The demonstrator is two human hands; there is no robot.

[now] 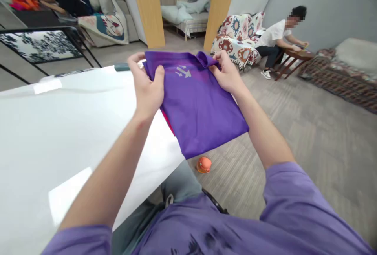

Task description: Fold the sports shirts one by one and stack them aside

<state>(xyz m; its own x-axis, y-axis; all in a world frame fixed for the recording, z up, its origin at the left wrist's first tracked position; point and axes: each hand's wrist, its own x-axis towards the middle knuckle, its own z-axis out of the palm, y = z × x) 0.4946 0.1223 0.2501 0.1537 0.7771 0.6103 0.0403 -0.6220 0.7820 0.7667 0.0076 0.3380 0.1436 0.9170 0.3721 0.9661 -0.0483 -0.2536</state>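
The left hand (147, 88) and right hand (228, 75) pinch the purple shirt (200, 117) (folded), long axis seemingly pointing bodyward.

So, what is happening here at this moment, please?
A person in a purple top holds a folded purple garment with both hands, over the edge of a white table. The left hand grips its upper left corner, and the right hand pinches the upper right part. A bit of pink cloth shows under it. A small orange object lies on the floor. Farther back, another person sits at a low wooden table.
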